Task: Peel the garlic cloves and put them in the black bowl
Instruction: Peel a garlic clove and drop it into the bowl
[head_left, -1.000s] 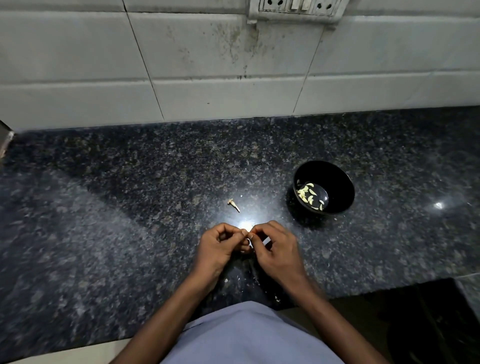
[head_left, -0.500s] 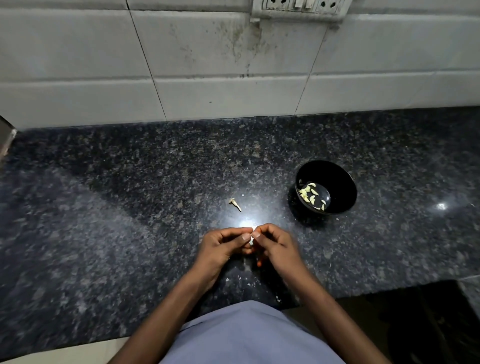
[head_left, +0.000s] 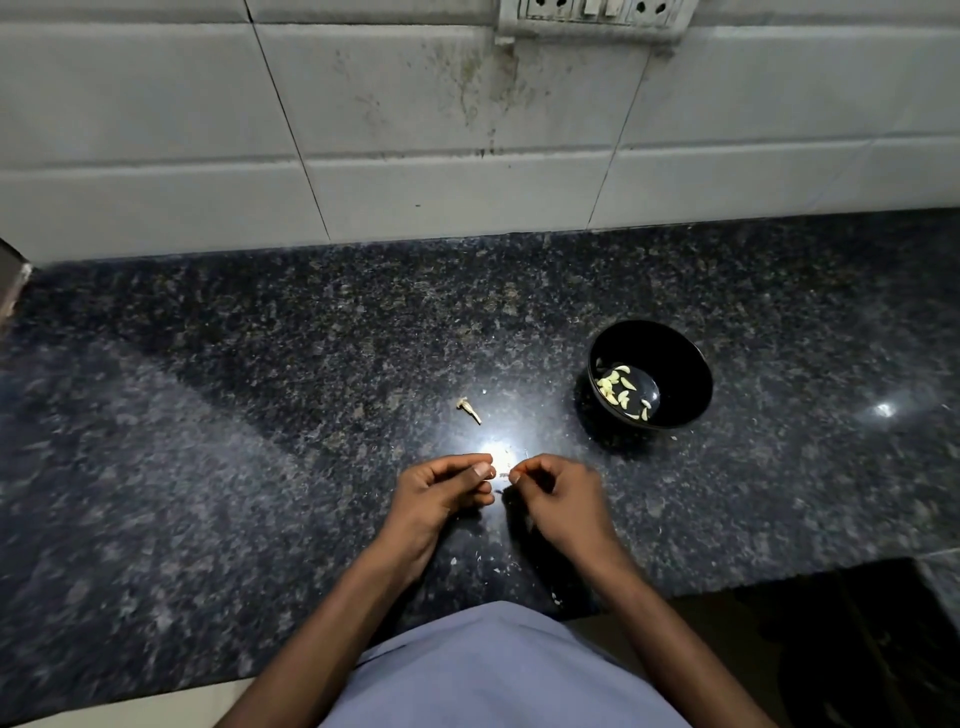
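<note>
Nearest is the person's pale blue shirt, pressed up to the edge of the dark speckled tabletop, with both bare forearms reaching out over it.

The two hands sit close together, nearer than the bowl and to its left. The left hand has its fingers curled in, thumb laid against the forefinger as in a pinch. The right hand is curled the same way, fingertips bunched toward the left hand. A narrow gap shows between them, the hands not quite touching. Whatever they pinch is too small and too lost in the glare to make out; I cannot tell whether either one has a clove or only a scrap of skin.

A few pale flecks of peel lie on the tabletop under the wrists.

Just past the hands a bright patch of reflected light sits on the stone. Beyond that, left of the bowl, lies a small dry stem piece, alone and well apart from the bowl.

The black bowl stands upright, and a heap of peeled cloves lies in its bottom, toward its left side.

Behind the bowl rises a white tiled wall, stained, with a socket strip at the top.
</note>
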